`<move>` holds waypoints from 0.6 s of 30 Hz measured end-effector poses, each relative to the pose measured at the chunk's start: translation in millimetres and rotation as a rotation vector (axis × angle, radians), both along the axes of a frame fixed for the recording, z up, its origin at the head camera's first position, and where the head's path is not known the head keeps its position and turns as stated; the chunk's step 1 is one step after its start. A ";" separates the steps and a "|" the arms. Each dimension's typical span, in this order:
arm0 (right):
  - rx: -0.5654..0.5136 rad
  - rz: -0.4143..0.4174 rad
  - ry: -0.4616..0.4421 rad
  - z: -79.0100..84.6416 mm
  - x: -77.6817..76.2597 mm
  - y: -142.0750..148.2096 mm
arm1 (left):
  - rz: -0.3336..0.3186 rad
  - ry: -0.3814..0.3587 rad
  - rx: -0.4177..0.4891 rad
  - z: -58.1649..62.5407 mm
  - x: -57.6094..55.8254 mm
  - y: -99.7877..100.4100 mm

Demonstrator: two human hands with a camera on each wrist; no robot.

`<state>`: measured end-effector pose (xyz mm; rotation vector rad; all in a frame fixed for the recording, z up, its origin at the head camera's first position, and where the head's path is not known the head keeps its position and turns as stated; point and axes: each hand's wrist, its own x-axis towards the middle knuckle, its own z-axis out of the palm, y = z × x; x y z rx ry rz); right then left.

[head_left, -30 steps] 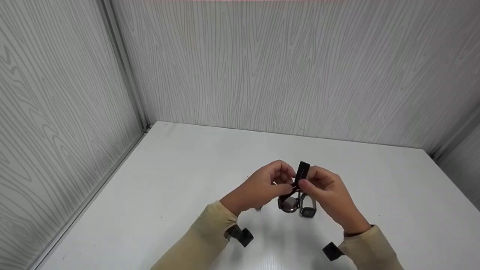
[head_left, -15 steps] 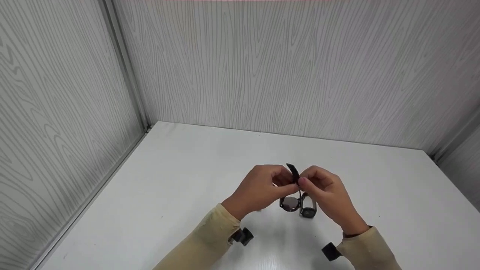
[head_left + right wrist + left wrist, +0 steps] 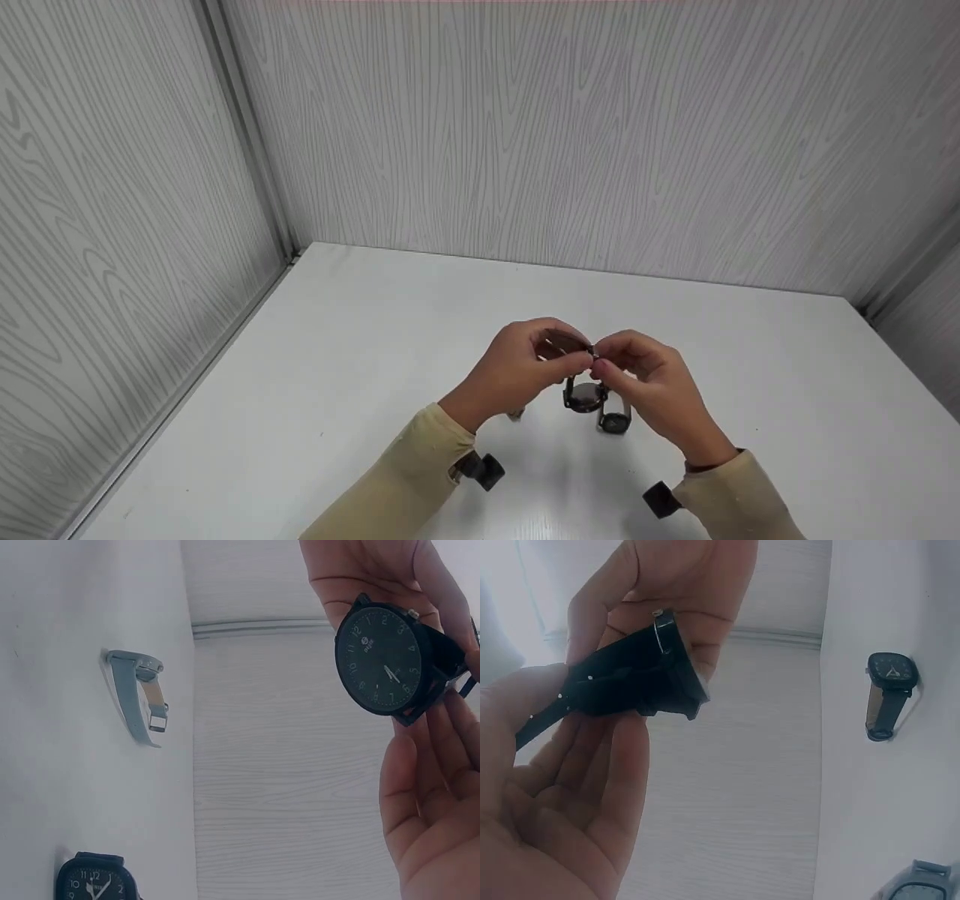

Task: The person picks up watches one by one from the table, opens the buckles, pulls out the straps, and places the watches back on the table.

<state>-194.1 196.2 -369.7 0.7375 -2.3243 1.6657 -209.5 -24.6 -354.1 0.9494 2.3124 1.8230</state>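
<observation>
Between both hands hangs a black wristwatch (image 3: 379,660) with a round dark dial, its face seen in the right wrist view. The strap (image 3: 604,682) is looped together above the dial. My left hand (image 3: 519,367) pinches the strap with thumb and fingers. From the other side, my right hand (image 3: 660,382) pinches the strap near the same spot; the buckle area is mostly hidden by fingertips. Below the hands, a black wristwatch with a squarish dial (image 3: 615,422) lies on the table. A light blue-grey wristwatch (image 3: 135,694) also lies there, mostly covered by my left hand in the head view.
The white table (image 3: 360,315) stretches around the hands. A pale wood-grain panel (image 3: 480,135) rises behind it, and another side panel (image 3: 112,225) stands at the left. Small black camera mounts (image 3: 489,472) sit on both wrists.
The strap's free end, upright between the hands one second ago, has swung left and down to my left fingers. The round dial has risen slightly. My right hand has barely moved.
</observation>
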 end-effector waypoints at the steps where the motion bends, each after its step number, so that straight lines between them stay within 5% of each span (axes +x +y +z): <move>1: 0.010 -0.004 0.013 -0.2 -0.5 -0.6 | 0.001 0.003 -0.011 -0.5 -0.3 -0.6; 18: 0.071 -0.001 0.017 -3.7 -2.2 -1.8 | -0.013 -0.013 -0.064 3.7 -1.4 -4.4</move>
